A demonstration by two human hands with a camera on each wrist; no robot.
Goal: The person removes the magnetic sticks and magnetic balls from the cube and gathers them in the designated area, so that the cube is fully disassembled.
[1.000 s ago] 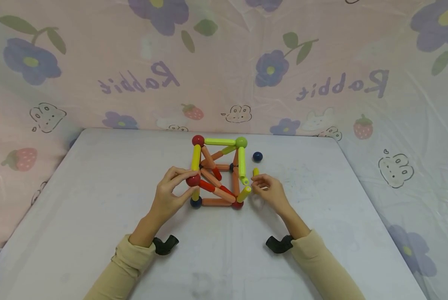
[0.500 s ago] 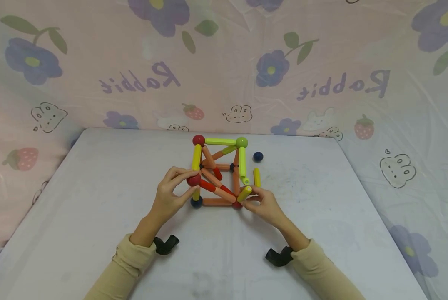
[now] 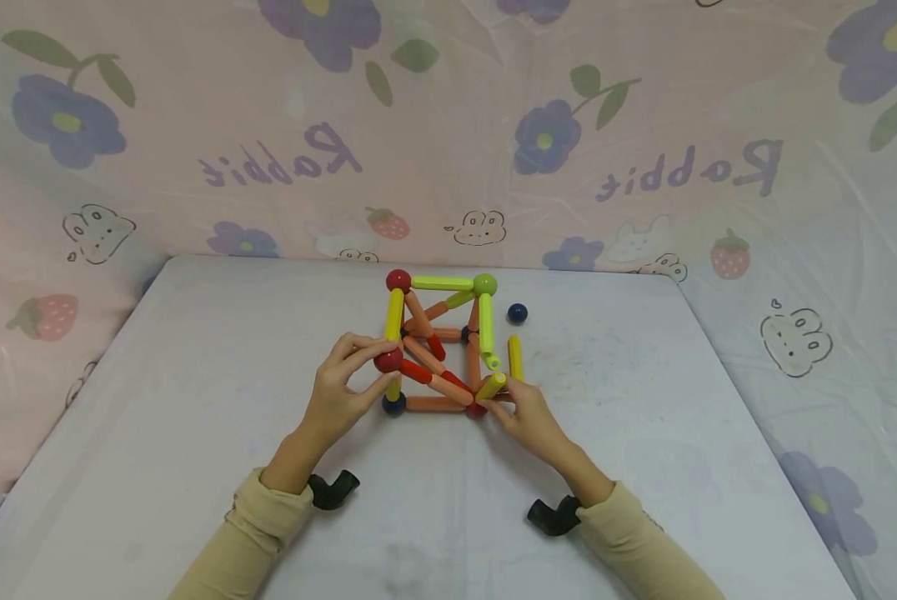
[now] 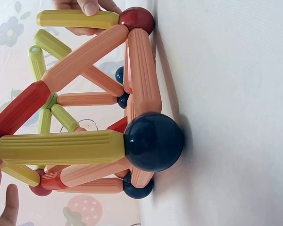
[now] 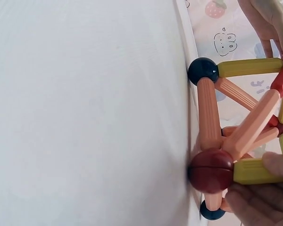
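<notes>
A cube-like frame of magnetic rods and balls stands on the table. At its upper front-left corner my left hand point(image 3: 343, 382) pinches a red ball point(image 3: 388, 360) between thumb and fingers. My right hand point(image 3: 529, 421) is at the lower front-right corner, pinching a yellow rod point(image 5: 251, 170) that rises from a dark red ball point(image 5: 211, 170) on the table. The free end of that rod stays close to the lower end of a lime-green rod point(image 3: 487, 325) hanging from the green ball point(image 3: 484, 285). A navy ball point(image 4: 154, 142) forms the lower front-left corner.
To the right of the frame lie a loose yellow rod point(image 3: 515, 358) and, farther back, a loose navy ball point(image 3: 518, 313). Diagonal orange and red rods point(image 3: 435, 379) cross the frame's inside. Behind the white table point(image 3: 268, 308) hangs a printed curtain point(image 3: 448, 175).
My right hand has moved left and toward me, from beside the loose yellow rod to the upright yellow rod, which it now pinches. The left hand keeps its place on the red ball.
</notes>
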